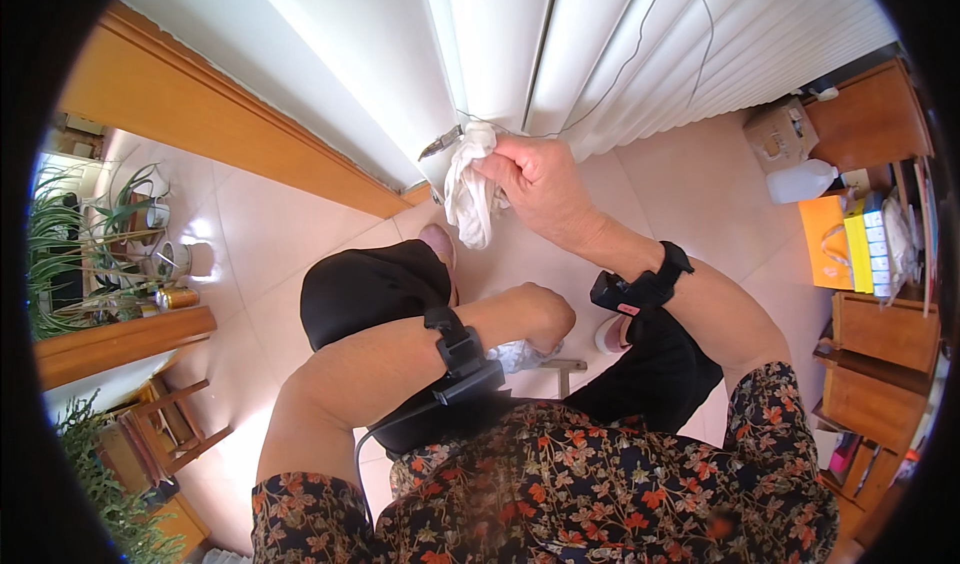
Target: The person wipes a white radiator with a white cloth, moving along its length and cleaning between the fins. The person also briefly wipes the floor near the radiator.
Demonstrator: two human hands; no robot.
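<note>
My right hand (531, 180) pinches a crumpled white cloth (471, 207) between thumb and fingers, close to the white slatted panels (491, 38). The cloth hangs down beside a small metal fitting (442, 144) at the edge of one slat. A thin grey wire (626, 65) runs from there across the slats. Lower down, between my knees, my left hand (546, 316) is curled over a pale, crumpled cloth or plastic (521, 355); its fingers are turned away and mostly hidden. Black straps with small devices sit on both my forearms.
A wooden door frame (225, 113) rises left of the slats. Potted plants (171, 260) and a small wooden stand (180, 429) are at the left. To the right are a cardboard box (781, 134), a translucent plastic jug (801, 181), an orange bag (823, 241) and wooden drawers (877, 331).
</note>
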